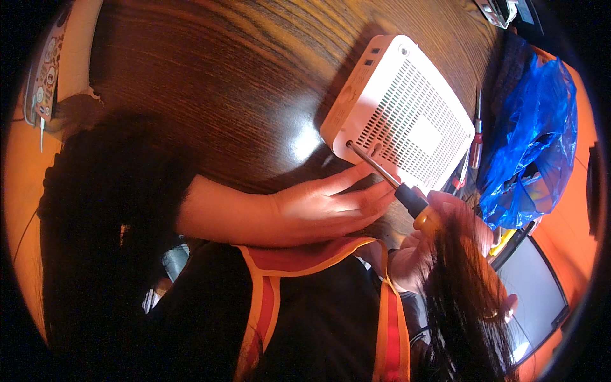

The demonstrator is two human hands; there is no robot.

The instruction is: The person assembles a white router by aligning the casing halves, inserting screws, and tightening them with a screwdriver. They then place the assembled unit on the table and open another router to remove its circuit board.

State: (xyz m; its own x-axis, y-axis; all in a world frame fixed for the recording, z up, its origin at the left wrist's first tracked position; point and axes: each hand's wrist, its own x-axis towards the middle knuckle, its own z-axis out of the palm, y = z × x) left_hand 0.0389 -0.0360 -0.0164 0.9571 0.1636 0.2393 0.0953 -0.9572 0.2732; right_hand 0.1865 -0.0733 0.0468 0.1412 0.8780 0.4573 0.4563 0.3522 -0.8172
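A white plastic box with a slotted vent face (407,108) and square ports along one side rests on the dark wooden table. My right hand (445,219) is closed around the yellow and black handle of a screwdriver (380,169). Its metal shaft slants up and left, and the tip meets a round hole at the box's near left corner. Loose dark hair hangs over part of my right hand. My left hand (337,204) reaches in from the left with fingers stretched out against the box's near edge; the fingertips are partly hidden near the screwdriver.
A crumpled blue plastic bag (531,140) lies to the right. Between it and the box is another screwdriver with a red handle (476,149). A dark-framed flat screen (531,290) sits at the lower right. Cardboard (77,54) stands at the upper left.
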